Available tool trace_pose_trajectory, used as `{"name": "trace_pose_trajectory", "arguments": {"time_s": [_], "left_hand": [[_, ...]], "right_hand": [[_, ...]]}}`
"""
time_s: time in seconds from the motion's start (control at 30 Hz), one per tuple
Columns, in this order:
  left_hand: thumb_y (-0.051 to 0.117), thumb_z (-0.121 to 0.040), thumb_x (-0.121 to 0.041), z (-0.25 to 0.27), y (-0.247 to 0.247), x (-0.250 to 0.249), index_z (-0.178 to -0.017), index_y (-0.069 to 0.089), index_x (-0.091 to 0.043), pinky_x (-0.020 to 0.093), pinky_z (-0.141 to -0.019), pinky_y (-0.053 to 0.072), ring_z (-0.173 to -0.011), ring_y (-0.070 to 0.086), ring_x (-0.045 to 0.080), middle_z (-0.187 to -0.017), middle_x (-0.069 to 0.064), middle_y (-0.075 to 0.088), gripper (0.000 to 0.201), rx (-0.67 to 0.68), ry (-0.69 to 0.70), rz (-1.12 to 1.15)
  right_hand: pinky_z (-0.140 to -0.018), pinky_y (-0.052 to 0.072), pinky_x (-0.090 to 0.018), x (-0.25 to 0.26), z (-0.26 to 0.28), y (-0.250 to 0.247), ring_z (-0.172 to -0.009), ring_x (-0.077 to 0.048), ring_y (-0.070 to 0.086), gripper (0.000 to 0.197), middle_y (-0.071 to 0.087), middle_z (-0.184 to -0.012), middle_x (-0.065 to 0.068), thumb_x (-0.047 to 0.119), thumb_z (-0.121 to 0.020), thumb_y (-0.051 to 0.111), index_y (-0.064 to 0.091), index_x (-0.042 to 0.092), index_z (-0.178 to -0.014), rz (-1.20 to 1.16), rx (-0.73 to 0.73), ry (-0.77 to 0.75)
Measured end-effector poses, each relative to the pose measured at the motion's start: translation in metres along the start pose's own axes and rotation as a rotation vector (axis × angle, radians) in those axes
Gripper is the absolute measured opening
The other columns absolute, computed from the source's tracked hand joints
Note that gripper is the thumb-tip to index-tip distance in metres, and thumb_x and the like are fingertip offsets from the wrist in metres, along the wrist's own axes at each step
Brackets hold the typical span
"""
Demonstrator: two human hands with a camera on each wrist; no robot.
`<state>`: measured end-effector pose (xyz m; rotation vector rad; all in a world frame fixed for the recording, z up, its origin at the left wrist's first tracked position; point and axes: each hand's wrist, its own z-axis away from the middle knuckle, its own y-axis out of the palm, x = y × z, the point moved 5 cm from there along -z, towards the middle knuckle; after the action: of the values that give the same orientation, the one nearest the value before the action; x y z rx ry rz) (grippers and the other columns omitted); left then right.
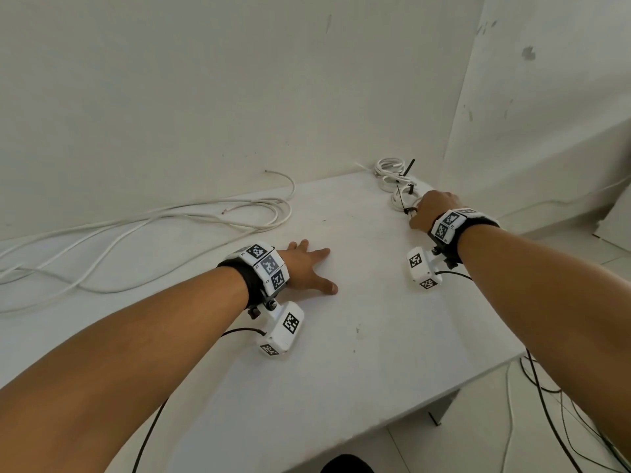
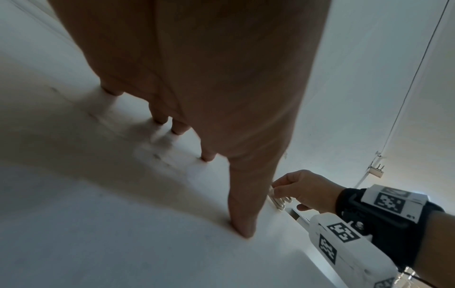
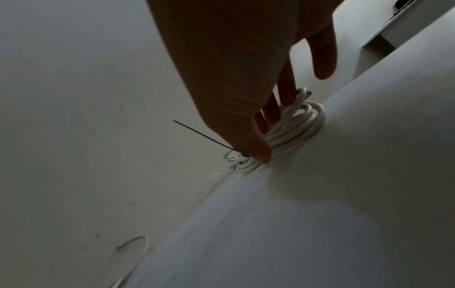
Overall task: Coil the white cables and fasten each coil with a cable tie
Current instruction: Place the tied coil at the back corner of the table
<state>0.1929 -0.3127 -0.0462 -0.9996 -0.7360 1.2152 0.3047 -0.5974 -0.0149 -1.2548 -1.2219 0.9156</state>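
On the white table (image 1: 375, 319) my left hand (image 1: 307, 268) lies spread, its straight fingers and thumb (image 2: 242, 224) pressing on the bare top. My right hand (image 1: 428, 211) reaches to the far right corner and grips a small white cable coil (image 1: 401, 201) between thumb and fingers (image 3: 270, 117). A black cable tie (image 1: 408, 210) sits on that coil by the thumb. Behind it against the wall lies a second tied coil (image 1: 387, 167) with a black tie tail (image 3: 197, 134) sticking up. A long loose white cable (image 1: 205, 216) sprawls over the left of the table.
Walls close in behind and to the right of the corner. The table's right edge (image 1: 512, 353) drops to a tiled floor with black and white leads (image 1: 546, 404). Bare tabletop lies between my hands and towards me.
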Motion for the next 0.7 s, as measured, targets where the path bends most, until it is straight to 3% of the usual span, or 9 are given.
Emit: {"name": "trace_pose_trajectory", "arguments": {"time_s": [0.2,0.3,0.37,0.47,0.53,0.63,0.7], "left_hand": [[0.057,-0.085,-0.068,0.005,0.0,0.004,-0.156,0.009,-0.039,0.048,-0.122,0.01,-0.153,-0.001,0.024,-0.167,0.005,-0.004,0.091,-0.037,0.009,0.088],[0.057,-0.09,-0.061,0.01,-0.007,0.013,-0.152,0.032,-0.033,0.037,-0.12,0.017,-0.15,0.02,0.021,-0.164,0.001,0.019,0.072,-0.088,0.018,0.182],[0.057,-0.093,-0.053,0.019,-0.016,0.023,-0.14,0.052,-0.025,0.032,-0.11,0.031,-0.138,0.041,0.022,-0.151,0.001,0.044,0.055,-0.161,0.031,0.266],[0.06,-0.095,-0.039,0.038,-0.027,0.051,-0.12,0.068,-0.02,0.026,-0.092,0.044,-0.114,0.059,0.017,-0.127,0.0,0.065,0.033,-0.317,0.021,0.435],[0.061,-0.094,-0.03,0.053,-0.028,0.08,-0.114,0.071,-0.019,0.023,-0.086,0.043,-0.109,0.061,0.016,-0.121,0.0,0.068,0.025,-0.397,-0.023,0.481],[0.06,-0.094,-0.021,0.075,-0.019,0.136,-0.114,0.071,-0.019,0.021,-0.088,0.042,-0.114,0.06,0.019,-0.124,0.003,0.067,0.023,-0.458,-0.145,0.496],[0.059,-0.094,-0.017,0.092,-0.013,0.176,-0.12,0.068,-0.019,0.023,-0.093,0.042,-0.119,0.059,0.021,-0.131,0.005,0.064,0.028,-0.473,-0.236,0.445]], "right_hand": [[-0.073,0.049,-0.038,0.011,0.026,-0.014,-0.084,-0.029,0.048,0.024,0.055,-0.093,-0.009,0.029,-0.077,0.063,0.047,0.011,-0.08,-0.049,-0.085,-0.026],[-0.071,0.05,-0.034,0.043,0.049,-0.025,-0.078,-0.025,0.055,0.025,0.061,-0.089,-0.005,0.034,-0.077,0.056,0.056,0.01,-0.083,-0.127,-0.128,-0.106],[-0.071,0.051,-0.032,0.084,0.068,-0.024,-0.085,-0.028,0.065,0.032,0.069,-0.091,-0.008,0.04,-0.082,0.06,0.068,0.01,-0.09,-0.095,-0.041,-0.194],[-0.084,0.048,-0.035,0.15,0.107,-0.009,-0.111,-0.031,0.061,0.075,0.066,-0.12,-0.009,0.071,-0.076,0.064,0.064,0.008,-0.119,-0.048,0.257,-0.285],[-0.091,0.045,-0.037,0.186,0.138,-0.001,-0.117,-0.03,0.058,0.1,0.061,-0.13,-0.009,0.086,-0.068,0.057,0.055,0.011,-0.133,-0.003,0.447,-0.335],[-0.096,0.042,-0.036,0.223,0.173,0.005,-0.116,-0.029,0.057,0.105,0.062,-0.129,-0.008,0.095,-0.062,0.049,0.055,0.016,-0.131,0.068,0.525,-0.395],[-0.105,0.039,-0.039,0.239,0.186,0.014,-0.125,-0.031,0.052,0.105,0.054,-0.141,-0.01,0.092,-0.064,0.051,0.05,0.017,-0.137,0.092,0.562,-0.397]]}}
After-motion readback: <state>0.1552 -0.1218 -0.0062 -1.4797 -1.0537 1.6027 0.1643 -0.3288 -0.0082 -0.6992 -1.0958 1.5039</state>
